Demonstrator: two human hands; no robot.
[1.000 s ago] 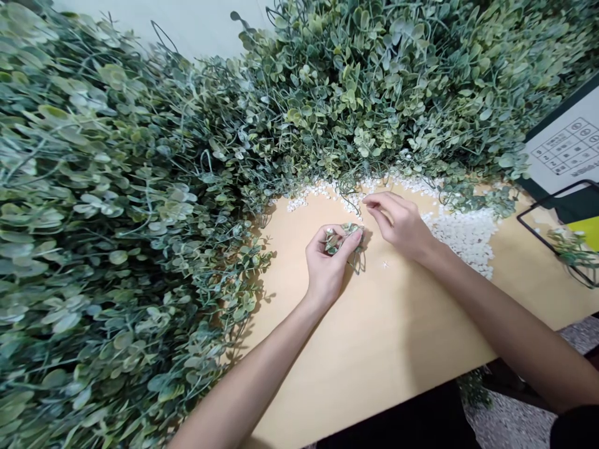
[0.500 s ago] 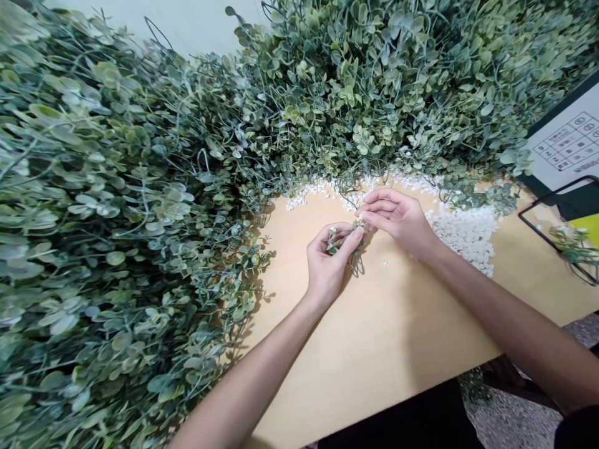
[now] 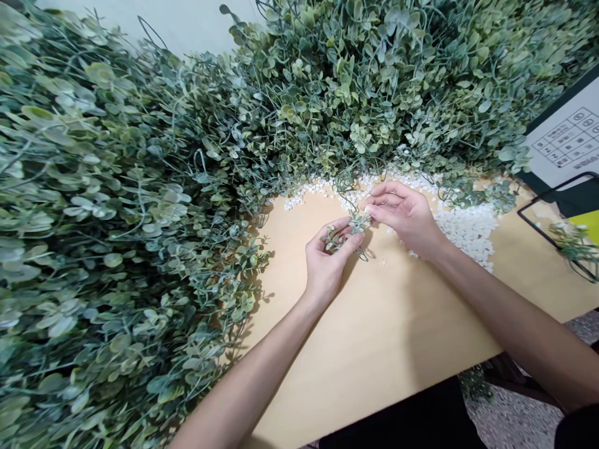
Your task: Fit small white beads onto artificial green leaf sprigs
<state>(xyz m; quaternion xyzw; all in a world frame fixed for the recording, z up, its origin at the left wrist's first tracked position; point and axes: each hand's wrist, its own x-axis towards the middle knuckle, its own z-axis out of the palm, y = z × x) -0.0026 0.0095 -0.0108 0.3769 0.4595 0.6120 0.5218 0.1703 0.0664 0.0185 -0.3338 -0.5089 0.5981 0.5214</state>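
Here, holds a leafy sprig (image 3: 359,221) in the left hand (image 3: 324,268), over the bench (image 3: 355,337) and between both palms. Slants, by its long axis, from the left palm up toward the right hand (image 3: 412,218), leafy end foremost, and trails a thin looped stem down to the right, just beside the left thumb. Curls the left fingers around it and presses the left thumb on top, pinching it. Brings the right thumb and forefinger close together at the outer tip; cannot tell a firm pinch from a light touch. Bears small, rounded, grey-green leaves of matt look, on wiry stems. Resembles in leaf the dense, tangled foliage (image 3: 116,187) banked along the left and far sides, bristling with smooth green loops. Shows, beyond and beside the right wrist, small glossy white pieces (image 3: 465,234), spread thickly, too small to make out singly. Includes also a thin, white, star-shaped bit (image 3: 384,262) flat on the bench near the looped stem. Has at the right edge a slim black frame (image 3: 519,212), angular in outline, a pale printed sheet (image 3: 566,168) and a smooth yellow panel (image 3: 589,224).
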